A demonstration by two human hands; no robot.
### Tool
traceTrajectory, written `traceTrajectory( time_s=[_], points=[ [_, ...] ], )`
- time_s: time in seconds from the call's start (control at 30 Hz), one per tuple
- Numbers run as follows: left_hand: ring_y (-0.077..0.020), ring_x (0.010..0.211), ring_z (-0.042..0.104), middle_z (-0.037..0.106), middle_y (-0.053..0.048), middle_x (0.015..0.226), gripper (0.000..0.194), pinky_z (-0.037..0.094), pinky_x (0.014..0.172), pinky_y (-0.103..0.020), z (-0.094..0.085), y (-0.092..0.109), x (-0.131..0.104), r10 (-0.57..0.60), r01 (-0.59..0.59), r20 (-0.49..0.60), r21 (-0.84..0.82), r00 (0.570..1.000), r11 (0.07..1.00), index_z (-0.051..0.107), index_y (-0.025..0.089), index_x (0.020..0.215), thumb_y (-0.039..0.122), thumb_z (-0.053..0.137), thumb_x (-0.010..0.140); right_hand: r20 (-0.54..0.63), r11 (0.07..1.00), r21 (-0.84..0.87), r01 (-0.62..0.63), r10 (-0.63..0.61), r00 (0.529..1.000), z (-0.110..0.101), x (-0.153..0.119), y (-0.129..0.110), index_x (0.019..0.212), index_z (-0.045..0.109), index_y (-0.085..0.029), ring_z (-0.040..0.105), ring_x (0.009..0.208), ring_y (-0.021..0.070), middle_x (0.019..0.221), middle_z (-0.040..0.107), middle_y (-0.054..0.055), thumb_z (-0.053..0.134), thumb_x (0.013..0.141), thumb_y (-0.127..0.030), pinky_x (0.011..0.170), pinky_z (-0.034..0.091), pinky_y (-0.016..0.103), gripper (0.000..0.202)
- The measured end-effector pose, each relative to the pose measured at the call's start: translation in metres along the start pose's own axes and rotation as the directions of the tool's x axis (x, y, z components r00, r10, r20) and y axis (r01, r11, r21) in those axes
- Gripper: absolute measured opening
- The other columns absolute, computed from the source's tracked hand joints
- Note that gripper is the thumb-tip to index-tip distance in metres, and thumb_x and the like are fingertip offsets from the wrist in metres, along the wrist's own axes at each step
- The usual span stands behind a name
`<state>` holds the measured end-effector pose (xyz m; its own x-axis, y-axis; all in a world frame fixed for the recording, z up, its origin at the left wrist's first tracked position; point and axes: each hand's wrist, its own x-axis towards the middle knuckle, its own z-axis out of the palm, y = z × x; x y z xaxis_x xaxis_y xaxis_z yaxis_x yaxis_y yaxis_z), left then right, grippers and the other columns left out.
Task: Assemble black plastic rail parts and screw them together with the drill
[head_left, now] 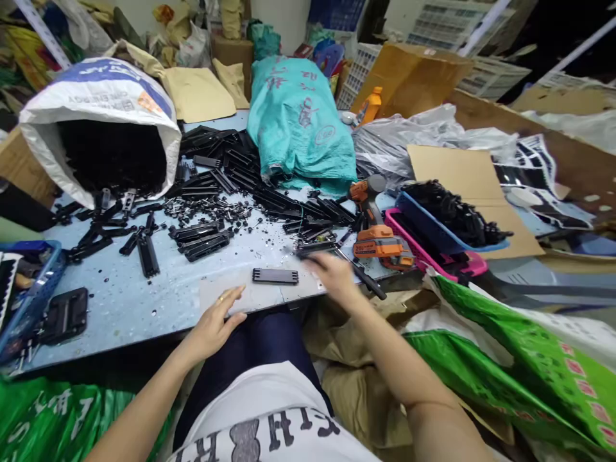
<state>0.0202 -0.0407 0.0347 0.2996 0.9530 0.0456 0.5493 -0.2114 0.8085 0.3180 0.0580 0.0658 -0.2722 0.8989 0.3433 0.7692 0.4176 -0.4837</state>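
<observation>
A flat grey-black plastic piece with toothed ends lies on a pale mat at the table's front edge. Just left of it, my left hand rests at the edge with thumb and fingers apart, holding nothing. To its right, my right hand reaches toward a pile of black plastic strips. Its fingertips are smeared by motion, so any grip is hidden. Close by on the right lie a tool with a black handle and an orange cordless power tool.
Small loose parts scatter across the blue table. A white sack of black parts lies at left, a teal sack at the back. A blue basket sits over a pink one; another blue basket stands left.
</observation>
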Motion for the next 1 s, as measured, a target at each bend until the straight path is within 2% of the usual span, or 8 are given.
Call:
traceTrajectory(
  time_s=[0.1, 0.17, 0.3, 0.47, 0.67, 0.77, 0.87, 1.0],
  points=[
    [-0.0233, 0.112, 0.053, 0.052, -0.011, 0.126, 0.047, 0.048, 0.088, -0.036, -0.019, -0.03, 0.006, -0.107, 0.126, -0.181, 0.095, 0.978, 0.987, 0.048, 0.02, 0.128, 0.04, 0.047, 0.085, -0.432, 0.794, -0.233, -0.561, 0.433, 0.791, -0.061, 0.026, 0.085, 0.106, 0.063, -0.014, 0.06, 0.086, 0.0254, 0.097, 0.065, 0.017, 0.047, 0.086, -0.047, 0.071, 0.041, 0.035, 0.042],
    [-0.0239, 0.104, 0.056, 0.055, -0.012, 0.118, 0.045, 0.048, 0.085, -0.037, -0.042, -0.057, 0.011, -0.197, 0.258, -0.347, 0.139, 0.917, 0.956, 0.053, 0.016, 0.121, 0.04, 0.047, 0.084, -0.431, 0.571, -0.302, -0.763, 0.632, 0.644, -0.093, 0.041, 0.146, 0.106, 0.064, -0.011, 0.059, 0.092, 0.0338, 0.096, 0.063, 0.025, 0.051, 0.083, -0.045, 0.071, 0.04, 0.044, 0.043],
    [-0.0267, 0.105, 0.054, 0.056, -0.016, 0.113, 0.042, 0.044, 0.091, -0.039, -0.106, -0.112, 0.027, -0.311, 0.574, -0.673, 0.205, 0.671, 0.793, 0.054, 0.009, 0.118, 0.028, 0.045, 0.082, -0.239, 0.595, -0.332, -0.732, 0.697, 0.676, -0.118, 0.055, 0.221, 0.115, 0.061, -0.015, 0.053, 0.107, 0.0371, 0.105, 0.061, 0.021, 0.049, 0.081, -0.05, 0.079, 0.042, 0.05, 0.05],
    [-0.0334, 0.113, 0.044, 0.052, -0.023, 0.116, 0.042, 0.036, 0.094, -0.044, -0.174, -0.162, 0.05, -0.415, 0.819, -0.791, 0.18, 0.45, 0.545, 0.055, 0.005, 0.113, 0.016, 0.05, 0.073, -0.494, 0.848, -0.321, -0.422, 0.23, 0.838, -0.094, 0.059, 0.183, 0.114, 0.061, -0.013, 0.052, 0.109, 0.0334, 0.107, 0.061, 0.02, 0.042, 0.086, -0.048, 0.092, 0.038, 0.049, 0.049],
    [-0.0251, 0.099, 0.052, 0.058, -0.017, 0.106, 0.037, 0.039, 0.088, -0.036, -0.169, -0.142, 0.041, -0.336, 0.652, -0.783, 0.114, 0.523, 0.75, 0.056, 0.007, 0.111, 0.025, 0.046, 0.08, -0.339, 0.981, -0.101, 0.163, -0.188, 0.922, -0.008, 0.061, 0.047, 0.099, 0.064, -0.017, 0.059, 0.092, 0.0231, 0.092, 0.064, 0.012, 0.047, 0.088, -0.043, 0.085, 0.046, 0.04, 0.033],
    [-0.0166, 0.07, 0.054, 0.06, -0.007, 0.081, 0.037, 0.044, 0.067, -0.028, -0.127, -0.087, 0.024, -0.371, 0.354, -0.499, -0.132, 0.783, 0.926, 0.059, 0.012, 0.106, 0.036, 0.045, 0.082, -0.1, 0.933, 0.118, 0.34, -0.329, 0.939, 0.042, 0.054, -0.027, 0.122, 0.053, -0.017, 0.053, 0.106, 0.0237, 0.113, 0.058, 0.014, 0.051, 0.085, -0.047, 0.091, 0.044, 0.04, 0.048],
    [-0.0114, 0.057, 0.048, 0.053, -0.001, 0.064, 0.037, 0.039, 0.056, -0.023, -0.082, -0.036, 0.01, -0.283, 0.237, -0.098, -0.329, 0.954, 0.914, 0.062, 0.014, 0.098, 0.044, 0.048, 0.082, 0.25, 0.841, 0.346, 0.417, -0.511, 0.822, 0.079, 0.046, -0.084, 0.129, 0.046, -0.016, 0.053, 0.106, 0.0233, 0.116, 0.056, 0.014, 0.053, 0.083, -0.051, 0.089, 0.044, 0.037, 0.058],
    [-0.0077, 0.049, 0.039, 0.045, 0.003, 0.055, 0.04, 0.031, 0.047, -0.019, -0.049, -0.014, 0.002, -0.335, 0.209, -0.176, -0.5, 0.926, 0.84, 0.061, 0.013, 0.085, 0.05, 0.048, 0.083, 0.505, 0.816, 0.5, 0.29, -0.547, 0.668, 0.096, 0.031, -0.115, 0.108, 0.06, -0.017, 0.06, 0.077, 0.0163, 0.086, 0.066, 0.007, 0.048, 0.088, -0.047, 0.072, 0.044, 0.026, 0.038]
  ],
)
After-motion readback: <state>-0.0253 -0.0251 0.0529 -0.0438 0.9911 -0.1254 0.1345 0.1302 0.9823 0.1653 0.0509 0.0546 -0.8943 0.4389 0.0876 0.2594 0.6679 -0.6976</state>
